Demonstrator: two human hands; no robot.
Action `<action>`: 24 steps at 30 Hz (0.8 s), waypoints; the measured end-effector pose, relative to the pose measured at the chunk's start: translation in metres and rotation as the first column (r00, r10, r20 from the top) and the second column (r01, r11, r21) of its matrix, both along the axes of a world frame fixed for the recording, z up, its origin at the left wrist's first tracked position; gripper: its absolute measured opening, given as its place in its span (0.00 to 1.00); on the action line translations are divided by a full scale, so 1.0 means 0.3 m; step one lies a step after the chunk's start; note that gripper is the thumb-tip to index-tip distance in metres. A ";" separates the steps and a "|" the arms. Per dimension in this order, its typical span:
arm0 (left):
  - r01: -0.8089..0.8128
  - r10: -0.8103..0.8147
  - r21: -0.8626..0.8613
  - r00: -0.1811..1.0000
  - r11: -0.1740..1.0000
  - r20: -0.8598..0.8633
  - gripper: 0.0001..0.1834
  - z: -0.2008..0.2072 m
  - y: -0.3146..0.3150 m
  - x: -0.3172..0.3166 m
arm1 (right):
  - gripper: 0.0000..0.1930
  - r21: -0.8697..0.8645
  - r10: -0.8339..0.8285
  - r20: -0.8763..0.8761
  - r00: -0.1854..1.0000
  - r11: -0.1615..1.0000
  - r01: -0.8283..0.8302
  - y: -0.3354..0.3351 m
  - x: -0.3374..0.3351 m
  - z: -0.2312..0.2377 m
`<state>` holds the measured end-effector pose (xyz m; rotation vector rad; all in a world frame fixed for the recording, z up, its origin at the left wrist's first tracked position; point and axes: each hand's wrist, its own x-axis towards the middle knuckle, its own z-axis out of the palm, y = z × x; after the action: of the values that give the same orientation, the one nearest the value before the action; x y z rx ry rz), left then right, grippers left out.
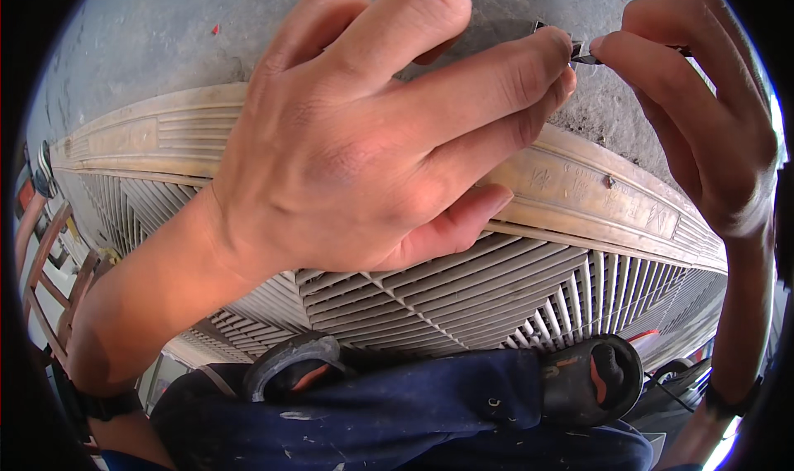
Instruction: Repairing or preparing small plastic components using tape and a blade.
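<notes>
My left hand (pixel 356 140) reaches across the middle, back up, thumb apart from its outstretched fingers. Its index and middle fingertips lie against or over a small dark metallic piece (pixel 577 47), mostly hidden behind them. At the upper right, my right hand (pixel 711 90) pinches a thin dark pointed tool (pixel 588 59). The tool's tip meets or nearly meets the small piece; I cannot tell which. Beneath both hands is a grey, rough surface (pixel 165 49).
A tan carved border (pixel 571 173) curves below the hands, with a slatted grey panel (pixel 413 293) nearer me. My knees in dark blue trousers (pixel 397 413) and two dark shoes (pixel 591 380) are at the bottom. A brown wooden chair (pixel 54 281) stands at left, beside another person's arm (pixel 31 219).
</notes>
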<state>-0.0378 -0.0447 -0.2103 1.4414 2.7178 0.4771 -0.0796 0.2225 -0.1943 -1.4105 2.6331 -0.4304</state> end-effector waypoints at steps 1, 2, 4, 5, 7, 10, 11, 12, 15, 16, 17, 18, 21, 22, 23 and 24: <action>0.004 -0.004 -0.004 1.000 1.000 -0.001 0.37 0.001 -0.003 0.000 | 0.12 -0.001 0.001 0.000 1.000 1.000 -0.001 0.000 0.000 -0.004; 0.008 -0.008 -0.005 1.000 1.000 0.001 0.36 0.000 -0.004 0.001 | 0.12 -0.001 0.006 -0.004 1.000 1.000 -0.006 -0.001 0.001 -0.004; 0.007 -0.007 -0.005 1.000 1.000 -0.007 0.36 -0.005 -0.003 -0.001 | 0.12 -0.001 0.012 -0.007 1.000 1.000 -0.012 0.001 -0.002 -0.006; 0.011 -0.011 -0.007 1.000 1.000 -0.008 0.36 -0.007 -0.006 0.000 | 0.12 -0.001 0.017 -0.009 1.000 1.000 -0.017 0.001 -0.003 -0.008; 0.016 -0.017 -0.005 1.000 1.000 -0.008 0.36 -0.011 -0.006 -0.003 | 0.12 0.001 0.026 -0.012 1.000 1.000 -0.026 0.002 -0.004 -0.009; 0.013 -0.014 -0.034 0.999 0.999 -0.032 0.36 -0.001 -0.024 -0.001 | 0.12 -0.007 0.045 -0.020 0.999 0.999 -0.045 -0.005 -0.001 -0.008; 0.016 -0.017 -0.036 0.999 0.999 -0.031 0.36 -0.006 -0.024 -0.002 | 0.12 -0.007 0.045 -0.018 0.999 0.999 -0.045 -0.003 -0.001 -0.008; 0.017 -0.019 -0.033 0.999 0.999 -0.033 0.36 -0.009 -0.022 -0.002 | 0.12 -0.003 0.046 -0.018 0.999 0.999 -0.046 0.001 -0.002 -0.012; 0.021 -0.022 -0.031 0.999 0.999 -0.035 0.36 -0.008 -0.019 -0.002 | 0.12 0.003 0.055 -0.021 0.998 0.999 -0.055 0.001 -0.002 -0.011; 0.025 -0.026 -0.030 0.999 0.999 -0.036 0.36 -0.009 -0.018 -0.001 | 0.12 0.006 0.054 -0.020 0.998 0.999 -0.053 0.003 0.000 -0.008; 0.025 -0.026 -0.032 0.999 0.999 -0.037 0.36 -0.006 -0.019 -0.003 | 0.12 0.004 0.056 -0.024 0.998 0.998 -0.056 0.002 0.001 -0.006; 0.024 -0.026 -0.035 0.999 0.999 -0.038 0.36 -0.004 -0.019 -0.002 | 0.12 0.002 0.054 -0.024 0.998 0.999 -0.054 0.003 0.002 -0.006; 0.027 -0.029 -0.036 0.999 0.999 -0.045 0.35 -0.002 -0.018 -0.005 | 0.12 0.005 0.057 -0.028 0.998 0.998 -0.057 0.005 0.004 -0.005; 0.027 -0.028 -0.038 0.998 0.999 -0.047 0.35 -0.003 -0.018 -0.005 | 0.12 0.003 0.058 -0.029 0.998 0.998 -0.057 0.004 0.007 -0.005; 0.030 -0.032 -0.039 0.998 0.999 -0.051 0.35 -0.002 -0.018 -0.005 | 0.12 0.003 0.056 -0.029 0.998 0.998 -0.056 0.006 0.006 -0.005; 0.032 -0.034 -0.040 0.998 0.999 -0.051 0.35 -0.001 -0.019 -0.005 | 0.12 0.003 0.057 -0.032 0.998 0.998 -0.057 0.004 0.007 -0.005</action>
<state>-0.0392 -0.0503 -0.2105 1.5069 2.7214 0.3891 -0.0775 0.2237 -0.1957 -1.5001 2.6091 -0.4016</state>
